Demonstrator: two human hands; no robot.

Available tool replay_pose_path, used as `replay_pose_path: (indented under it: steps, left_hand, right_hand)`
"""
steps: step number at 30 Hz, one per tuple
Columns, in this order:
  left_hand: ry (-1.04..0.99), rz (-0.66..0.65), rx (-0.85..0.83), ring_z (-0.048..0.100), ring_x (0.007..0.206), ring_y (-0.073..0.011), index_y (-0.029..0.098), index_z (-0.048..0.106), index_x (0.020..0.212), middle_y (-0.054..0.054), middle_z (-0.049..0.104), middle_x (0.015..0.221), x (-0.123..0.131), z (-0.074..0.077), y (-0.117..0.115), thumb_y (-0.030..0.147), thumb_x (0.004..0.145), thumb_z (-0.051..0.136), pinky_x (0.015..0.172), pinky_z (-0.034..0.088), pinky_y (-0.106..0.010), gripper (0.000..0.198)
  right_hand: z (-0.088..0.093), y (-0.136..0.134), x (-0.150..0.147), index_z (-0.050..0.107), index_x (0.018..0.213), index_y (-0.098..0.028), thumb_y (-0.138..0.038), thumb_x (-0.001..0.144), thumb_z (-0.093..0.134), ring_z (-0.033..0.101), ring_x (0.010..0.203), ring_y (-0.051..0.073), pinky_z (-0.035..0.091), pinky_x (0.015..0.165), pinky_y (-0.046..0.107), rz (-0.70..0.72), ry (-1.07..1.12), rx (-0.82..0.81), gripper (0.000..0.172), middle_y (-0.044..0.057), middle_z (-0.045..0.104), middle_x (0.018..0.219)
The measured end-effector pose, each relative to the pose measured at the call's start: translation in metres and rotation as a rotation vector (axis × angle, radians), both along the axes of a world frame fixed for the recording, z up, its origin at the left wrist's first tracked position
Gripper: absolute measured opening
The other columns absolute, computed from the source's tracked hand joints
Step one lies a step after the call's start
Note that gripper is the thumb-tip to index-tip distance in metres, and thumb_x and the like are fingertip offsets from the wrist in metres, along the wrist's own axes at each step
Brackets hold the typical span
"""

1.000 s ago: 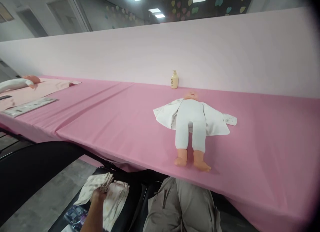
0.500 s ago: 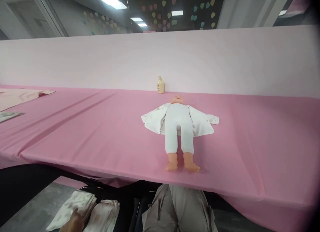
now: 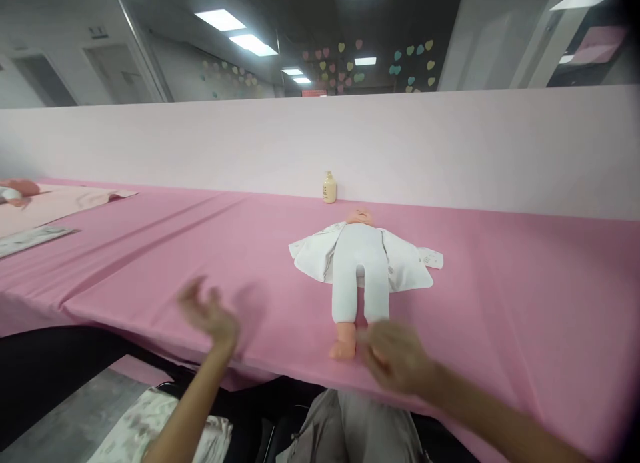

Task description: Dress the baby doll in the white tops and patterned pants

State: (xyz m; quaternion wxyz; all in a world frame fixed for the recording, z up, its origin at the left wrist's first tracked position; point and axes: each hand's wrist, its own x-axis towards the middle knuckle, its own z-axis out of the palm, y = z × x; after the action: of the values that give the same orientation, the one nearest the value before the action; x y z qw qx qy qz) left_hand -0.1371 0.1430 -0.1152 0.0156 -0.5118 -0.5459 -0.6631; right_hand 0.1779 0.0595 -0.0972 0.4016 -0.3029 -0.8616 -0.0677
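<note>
A baby doll [image 3: 361, 250] with a white cloth body lies on its back on the pink-covered table [image 3: 175, 250], head toward the wall. Beneath it a white baby shirt [image 3: 407, 266] is spread out, sleeves to either side. My left hand [image 3: 213, 316] is raised over the table, left of the doll, empty with its fingers apart. In front of the doll's feet, my right hand [image 3: 397, 360] hides one foot. Its fingers look curled but are smeared by motion; whether it touches the doll I cannot tell.
A cream pump bottle [image 3: 329, 188] stands against the white partition [image 3: 200, 146]. Folded patterned cloths [image 3: 133, 426] lie low at the left, partly behind my left forearm. At the far left are a pale pink cloth [image 3: 65, 203], part of another doll [image 3: 20, 188] and a folded patterned cloth [image 3: 35, 238].
My left hand has left the folded cloths and risen over the table. My right hand has come into view from the right. The camera view has tilted up a little.
</note>
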Motion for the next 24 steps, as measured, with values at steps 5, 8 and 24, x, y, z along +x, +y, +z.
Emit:
replay_pose_path:
  steps: [5,8,24]
  left_hand:
    - [0.42,-0.495,-0.12,0.052,0.116,-0.0206,0.021,0.053,0.117,-0.007,0.058,0.122,0.109,-0.009,0.071,0.033,0.088,0.046,0.102,0.04,-0.04,0.032]
    - [0.544,-0.64,-0.222,0.048,0.123,-0.0173,0.019,0.047,0.129,-0.007,0.054,0.132,0.142,-0.025,0.11,0.028,0.094,0.031,0.107,0.035,-0.035,0.04]
    - [0.624,0.099,-0.488,0.044,0.114,-0.0346,0.008,0.053,0.114,-0.021,0.055,0.115,0.16,-0.016,0.181,0.049,0.084,0.045,0.101,0.027,-0.051,0.052]
  right_hand:
    - [0.012,0.155,-0.018,0.065,0.104,-0.014,-0.015,0.086,0.039,0.059,0.101,0.02,0.043,0.091,0.032,-0.439,0.0,-0.089,0.031,0.011,0.066,0.11]
    - [-0.002,0.201,-0.02,0.059,0.118,-0.01,-0.018,0.089,0.036,0.046,0.123,0.024,0.029,0.106,0.04,-0.516,-0.187,-0.185,0.039,0.012,0.056,0.129]
    - [-0.026,0.201,-0.016,0.054,0.127,-0.016,-0.024,0.094,0.029,0.038,0.13,0.022,0.019,0.111,0.041,-0.557,-0.163,-0.126,0.042,0.005,0.05,0.137]
